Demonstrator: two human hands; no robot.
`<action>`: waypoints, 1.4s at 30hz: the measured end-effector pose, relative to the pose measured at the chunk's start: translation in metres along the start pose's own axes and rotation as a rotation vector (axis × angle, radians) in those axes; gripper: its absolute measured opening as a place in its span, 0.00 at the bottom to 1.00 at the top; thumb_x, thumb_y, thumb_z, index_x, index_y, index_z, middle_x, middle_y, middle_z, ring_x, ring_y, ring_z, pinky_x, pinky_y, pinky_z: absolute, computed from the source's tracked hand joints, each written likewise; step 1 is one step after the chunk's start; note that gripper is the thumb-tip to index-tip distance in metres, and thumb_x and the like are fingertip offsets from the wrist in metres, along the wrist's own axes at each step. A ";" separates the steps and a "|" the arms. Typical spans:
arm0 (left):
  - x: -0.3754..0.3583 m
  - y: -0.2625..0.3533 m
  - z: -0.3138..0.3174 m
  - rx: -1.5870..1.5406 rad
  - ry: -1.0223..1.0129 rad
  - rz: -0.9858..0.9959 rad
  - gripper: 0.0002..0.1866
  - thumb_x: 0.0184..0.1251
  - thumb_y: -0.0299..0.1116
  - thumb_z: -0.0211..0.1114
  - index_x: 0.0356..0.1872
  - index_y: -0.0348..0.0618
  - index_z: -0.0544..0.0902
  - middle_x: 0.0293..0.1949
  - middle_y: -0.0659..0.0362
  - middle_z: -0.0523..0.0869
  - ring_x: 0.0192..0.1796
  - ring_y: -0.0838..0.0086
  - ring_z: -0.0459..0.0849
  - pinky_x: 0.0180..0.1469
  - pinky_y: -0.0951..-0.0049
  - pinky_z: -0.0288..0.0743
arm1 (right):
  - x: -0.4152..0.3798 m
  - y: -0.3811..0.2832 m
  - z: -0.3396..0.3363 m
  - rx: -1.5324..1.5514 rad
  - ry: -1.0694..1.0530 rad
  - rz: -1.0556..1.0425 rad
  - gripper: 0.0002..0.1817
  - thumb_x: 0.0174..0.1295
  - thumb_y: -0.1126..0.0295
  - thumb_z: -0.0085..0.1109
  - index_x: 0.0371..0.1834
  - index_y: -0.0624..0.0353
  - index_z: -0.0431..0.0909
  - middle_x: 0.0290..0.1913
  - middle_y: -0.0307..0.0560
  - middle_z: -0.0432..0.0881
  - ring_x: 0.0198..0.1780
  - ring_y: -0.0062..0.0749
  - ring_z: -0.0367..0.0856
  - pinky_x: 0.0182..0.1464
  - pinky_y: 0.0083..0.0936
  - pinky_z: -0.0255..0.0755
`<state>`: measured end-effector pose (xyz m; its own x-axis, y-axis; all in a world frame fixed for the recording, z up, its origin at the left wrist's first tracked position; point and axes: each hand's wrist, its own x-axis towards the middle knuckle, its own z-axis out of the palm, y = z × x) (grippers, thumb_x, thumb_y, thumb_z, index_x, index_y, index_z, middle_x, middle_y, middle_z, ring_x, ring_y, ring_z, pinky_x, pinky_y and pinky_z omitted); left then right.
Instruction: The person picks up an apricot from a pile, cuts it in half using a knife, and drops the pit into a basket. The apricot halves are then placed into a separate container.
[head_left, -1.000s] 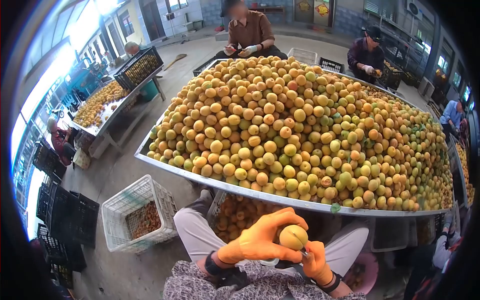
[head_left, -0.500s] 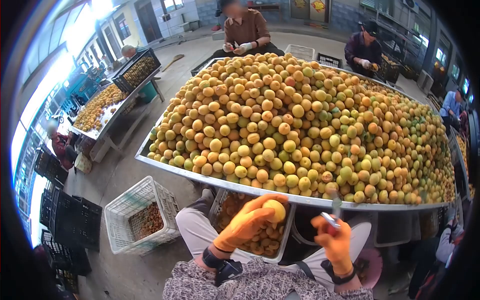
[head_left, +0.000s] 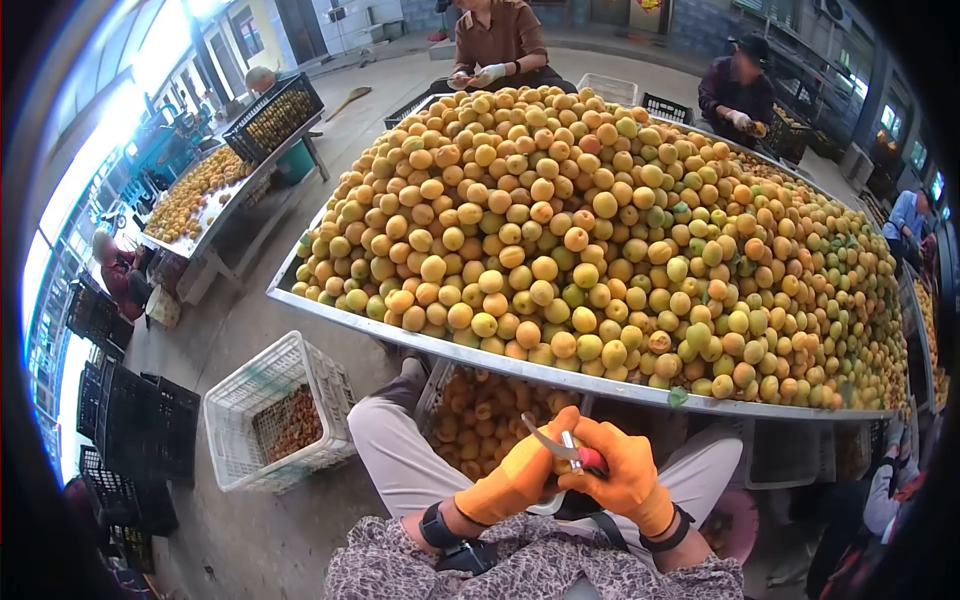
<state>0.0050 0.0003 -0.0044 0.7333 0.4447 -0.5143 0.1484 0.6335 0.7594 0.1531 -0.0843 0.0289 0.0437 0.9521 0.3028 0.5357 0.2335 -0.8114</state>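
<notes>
In front of my lap, my two orange-gloved hands meet. My right hand (head_left: 622, 468) is closed around a knife (head_left: 592, 459) with a red handle and a curved blade, which points up and to the left over the other hand. My left hand (head_left: 515, 476) is closed at the blade; its fingers hide the apricot that showed in it a moment ago. Just beyond lies a large heap of yellow-orange apricots (head_left: 560, 240) on a metal-rimmed table (head_left: 480, 358). Below the rim, between my knees, a crate holds apricot halves (head_left: 485, 420), partly covered by my left hand.
A white crate (head_left: 228, 440) with brown pieces inside stands left on the floor. Black crates (head_left: 150, 425) are stacked farther left. Another fruit table (head_left: 205, 240) stands behind. Co-workers (head_left: 500, 45) sit around the heap. A pink basin (head_left: 738, 525) is beside my right knee.
My hands have come together, the right one bringing the knife leftward to the left hand. The apricot in my left hand has gone out of sight behind the fingers. The view has shifted slightly.
</notes>
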 end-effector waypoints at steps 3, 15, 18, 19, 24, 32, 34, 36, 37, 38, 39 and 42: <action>-0.007 0.013 0.008 0.661 0.030 0.705 0.22 0.63 0.39 0.64 0.55 0.38 0.75 0.49 0.55 0.83 0.41 0.73 0.82 0.45 0.72 0.76 | -0.006 0.024 0.017 0.142 0.063 -0.091 0.31 0.50 0.60 0.76 0.56 0.61 0.76 0.39 0.50 0.83 0.32 0.42 0.82 0.37 0.25 0.77; -0.003 -0.003 0.013 0.484 0.148 0.898 0.18 0.74 0.33 0.50 0.59 0.32 0.70 0.48 0.47 0.83 0.35 0.77 0.81 0.32 0.75 0.76 | -0.021 0.017 0.038 0.867 0.204 0.315 0.26 0.68 0.49 0.56 0.53 0.63 0.72 0.30 0.38 0.76 0.25 0.19 0.69 0.30 0.18 0.65; -0.001 -0.006 -0.001 -0.018 0.011 0.593 0.18 0.73 0.37 0.51 0.58 0.36 0.71 0.38 0.55 0.83 0.35 0.83 0.78 0.31 0.80 0.72 | -0.013 0.013 0.031 1.225 0.128 0.471 0.30 0.68 0.38 0.47 0.49 0.57 0.72 0.21 0.33 0.66 0.13 0.16 0.55 0.18 0.16 0.53; -0.004 -0.008 -0.008 -0.105 -0.011 0.492 0.17 0.77 0.43 0.50 0.55 0.42 0.71 0.33 0.63 0.79 0.28 0.83 0.74 0.26 0.84 0.65 | -0.017 0.014 0.032 1.383 0.145 0.482 0.32 0.68 0.38 0.48 0.51 0.60 0.72 0.24 0.34 0.70 0.14 0.15 0.56 0.19 0.15 0.51; -0.009 -0.007 -0.035 -0.529 0.004 0.327 0.25 0.77 0.59 0.44 0.44 0.44 0.75 0.28 0.59 0.78 0.26 0.79 0.73 0.25 0.81 0.64 | -0.011 0.014 0.027 1.120 0.180 0.388 0.32 0.60 0.48 0.67 0.57 0.62 0.71 0.32 0.35 0.74 0.19 0.13 0.63 0.23 0.13 0.58; -0.024 -0.006 -0.044 -0.401 0.009 0.323 0.37 0.70 0.72 0.36 0.35 0.44 0.75 0.20 0.64 0.70 0.21 0.82 0.64 0.23 0.84 0.54 | -0.005 0.014 0.046 0.736 0.231 0.435 0.34 0.51 0.64 0.78 0.61 0.62 0.74 0.22 0.24 0.65 0.26 0.09 0.60 0.29 0.11 0.55; -0.024 -0.007 -0.039 -0.462 0.058 0.280 0.36 0.71 0.71 0.38 0.33 0.45 0.75 0.21 0.65 0.71 0.21 0.83 0.65 0.23 0.84 0.54 | -0.001 0.007 0.050 0.728 0.181 0.369 0.31 0.50 0.70 0.77 0.59 0.61 0.76 0.23 0.25 0.65 0.25 0.08 0.60 0.27 0.11 0.54; -0.025 -0.008 -0.033 -0.409 0.078 0.301 0.35 0.71 0.69 0.40 0.33 0.45 0.75 0.22 0.65 0.72 0.22 0.83 0.66 0.23 0.83 0.55 | 0.000 -0.007 0.046 0.552 0.101 0.365 0.29 0.49 0.77 0.75 0.58 0.58 0.78 0.22 0.25 0.65 0.24 0.08 0.60 0.27 0.11 0.56; -0.025 -0.009 -0.031 -0.355 0.101 0.330 0.34 0.72 0.68 0.42 0.32 0.45 0.76 0.23 0.66 0.73 0.23 0.83 0.68 0.24 0.83 0.57 | -0.003 -0.004 0.049 0.550 0.088 0.379 0.30 0.49 0.76 0.76 0.58 0.58 0.78 0.22 0.25 0.66 0.24 0.08 0.60 0.27 0.11 0.57; -0.022 -0.013 -0.029 -0.353 0.097 0.323 0.34 0.72 0.68 0.42 0.32 0.45 0.76 0.23 0.66 0.73 0.23 0.83 0.68 0.24 0.83 0.57 | -0.005 -0.001 0.052 0.549 0.075 0.391 0.30 0.48 0.76 0.76 0.58 0.58 0.78 0.22 0.25 0.66 0.25 0.08 0.61 0.28 0.10 0.58; -0.018 -0.019 -0.027 -0.383 0.143 0.328 0.32 0.72 0.67 0.45 0.32 0.45 0.77 0.24 0.65 0.74 0.24 0.83 0.70 0.25 0.83 0.59 | -0.005 -0.001 0.052 0.549 0.082 0.396 0.30 0.48 0.76 0.76 0.58 0.58 0.78 0.22 0.25 0.66 0.25 0.08 0.61 0.28 0.10 0.58; -0.013 -0.023 -0.018 -0.493 0.211 0.294 0.30 0.73 0.62 0.49 0.31 0.42 0.79 0.24 0.65 0.76 0.26 0.81 0.74 0.28 0.83 0.66 | -0.004 0.002 0.058 0.539 0.055 0.356 0.30 0.48 0.75 0.76 0.58 0.59 0.78 0.22 0.28 0.71 0.24 0.10 0.64 0.28 0.12 0.62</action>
<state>-0.0198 -0.0084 -0.0224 0.5418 0.7296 -0.4174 -0.4022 0.6611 0.6334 0.1054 -0.0762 -0.0025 0.1910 0.9814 -0.0179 -0.0178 -0.0148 -0.9997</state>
